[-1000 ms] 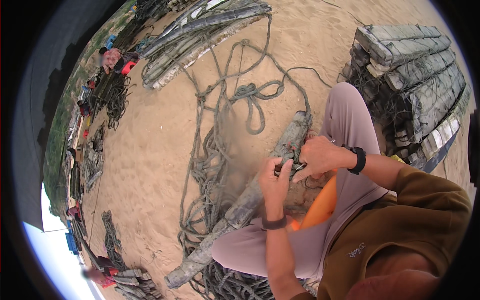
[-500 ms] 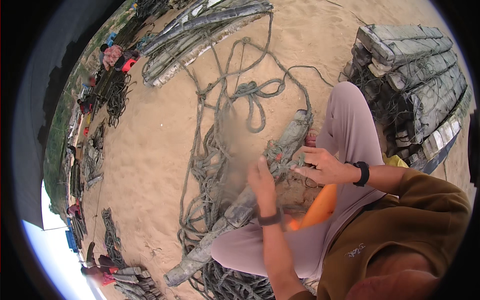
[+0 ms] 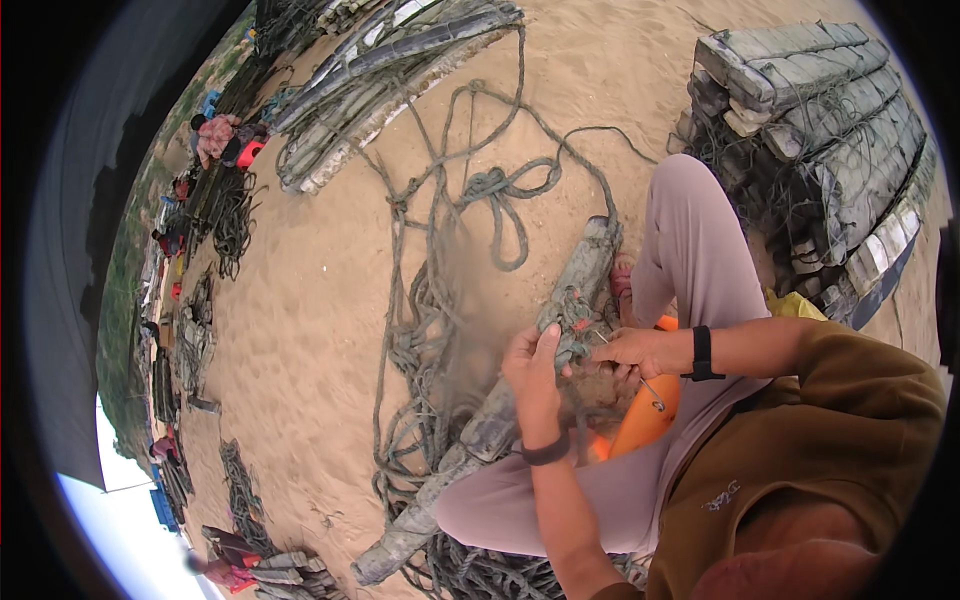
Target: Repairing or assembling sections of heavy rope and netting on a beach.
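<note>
A long grey wrapped bar (image 3: 480,440) lies slanting across the sand in front of me, partly under my bent leg. My left hand (image 3: 533,380) grips a tangle of greenish rope (image 3: 573,335) near the bar's far end, thumb on top. Close beside it, my right hand (image 3: 640,350) is closed around a thin metal hook tool (image 3: 652,392); its ringed end sticks out below the fingers, and its other end points at the knotted rope. A small reddish bit shows in the tangle. Between my legs lies an orange rounded object (image 3: 645,420), partly hidden.
Loose thick rope (image 3: 430,330) spreads over the sand beyond my left hand. Grey wrapped bars are stacked at the right (image 3: 850,150) and at the far left (image 3: 390,70). More dark rope (image 3: 490,570) heaps below my leg. Other people (image 3: 215,138) sit along the left.
My right hand has turned and drawn down slightly, and the metal hook tool now shows in it. My left hand has closed in on the rope tangle. The whole view has shifted slightly.
</note>
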The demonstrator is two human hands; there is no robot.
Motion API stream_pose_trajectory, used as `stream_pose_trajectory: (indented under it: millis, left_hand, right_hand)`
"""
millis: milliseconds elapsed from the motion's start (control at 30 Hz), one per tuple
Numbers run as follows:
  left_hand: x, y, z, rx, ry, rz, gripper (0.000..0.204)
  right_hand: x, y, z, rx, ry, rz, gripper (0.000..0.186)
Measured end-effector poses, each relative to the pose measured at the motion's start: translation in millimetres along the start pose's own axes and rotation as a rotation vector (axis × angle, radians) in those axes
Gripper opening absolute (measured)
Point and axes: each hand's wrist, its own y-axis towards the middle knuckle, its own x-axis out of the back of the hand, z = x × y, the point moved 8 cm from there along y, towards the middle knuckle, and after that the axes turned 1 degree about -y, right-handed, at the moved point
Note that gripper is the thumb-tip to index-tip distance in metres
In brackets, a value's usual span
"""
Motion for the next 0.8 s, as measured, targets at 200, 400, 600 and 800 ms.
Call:
stream_pose_trajectory:
  millis: [200, 400, 600, 800]
  left_hand:
    - [2, -9, 0, -0.062, 0.236, -0.011, 0.011]
    - [-11, -24, -24, -0.614, 0.678, -0.054, 0.015]
    - [2, -10, -4, -0.625, 0.53, -0.159, 0.018]
    - [1, -8, 8, -0.065, 0.223, 0.007, 0.016]
  right_hand:
    - [49, -44, 53, 0.586, 0.268, -0.227, 0.029]
    - [-30, -119, 104, 1.513, -1.219, -0.461, 0.03]
    - [-48, -120, 72, 1.517, -1.39, -0.616, 0.029]
    - [-38, -119, 72, 1.4, -1.245, -0.498, 0.031]
